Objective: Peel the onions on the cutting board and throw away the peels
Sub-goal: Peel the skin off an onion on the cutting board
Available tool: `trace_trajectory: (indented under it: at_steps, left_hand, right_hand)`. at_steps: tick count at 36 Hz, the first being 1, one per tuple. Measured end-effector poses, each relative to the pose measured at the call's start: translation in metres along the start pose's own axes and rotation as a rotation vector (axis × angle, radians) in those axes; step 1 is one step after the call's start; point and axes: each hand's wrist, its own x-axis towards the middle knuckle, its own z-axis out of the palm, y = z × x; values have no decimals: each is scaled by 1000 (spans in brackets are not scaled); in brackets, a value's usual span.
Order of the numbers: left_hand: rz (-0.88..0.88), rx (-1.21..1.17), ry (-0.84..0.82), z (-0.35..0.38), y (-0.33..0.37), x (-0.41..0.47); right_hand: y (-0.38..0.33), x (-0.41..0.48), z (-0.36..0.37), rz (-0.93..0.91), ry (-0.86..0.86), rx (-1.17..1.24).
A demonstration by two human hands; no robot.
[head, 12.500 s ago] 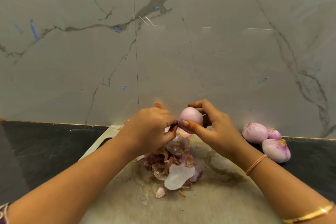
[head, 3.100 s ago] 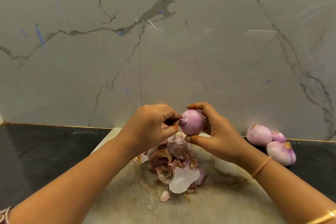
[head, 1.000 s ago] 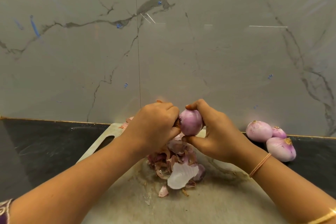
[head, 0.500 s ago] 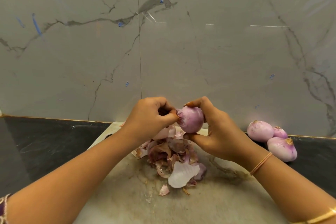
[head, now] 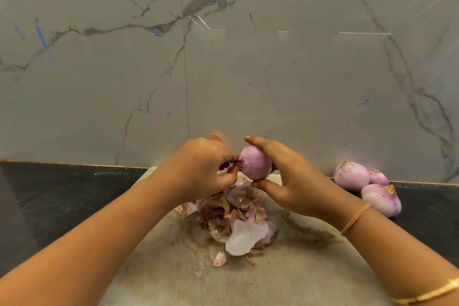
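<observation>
The light was soft, even and rather dim, with a warm grey cast. Thin white streaks of glare sat on the marble wall point(head: 273, 69), mostly on its right half, and the black counter point(head: 62, 194) gave a dull sheen at the left. My left hand point(head: 203, 169) was smeared with motion blur at the fingertips. My right hand point(head: 290, 181) and the onion point(head: 255, 163) it gripped were sharper, and the onion showed a faint highlight. Shadows under my forearms on the cutting board point(head: 285, 268) were pale and soft-edged. The wide lens bowed the counter's back edge and stretched the corners.
</observation>
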Motion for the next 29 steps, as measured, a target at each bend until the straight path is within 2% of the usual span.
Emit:
trace_trajectory:
  at_steps: [7,15,21,29]
  left_hand:
    - [14,204,-234,1,3,4]
    - [139,227,-27,6,6,2]
    - [82,165,101,6,6,3]
    - [92,146,86,7,8,3]
  right_hand:
    - [-3,0,-2,-27,-107,-158]
    - [-2,-1,-6,-39,-80,-131]
    - [-7,-1,-8,-9,5,14]
    - [-9,-2,-8,-21,4,-23]
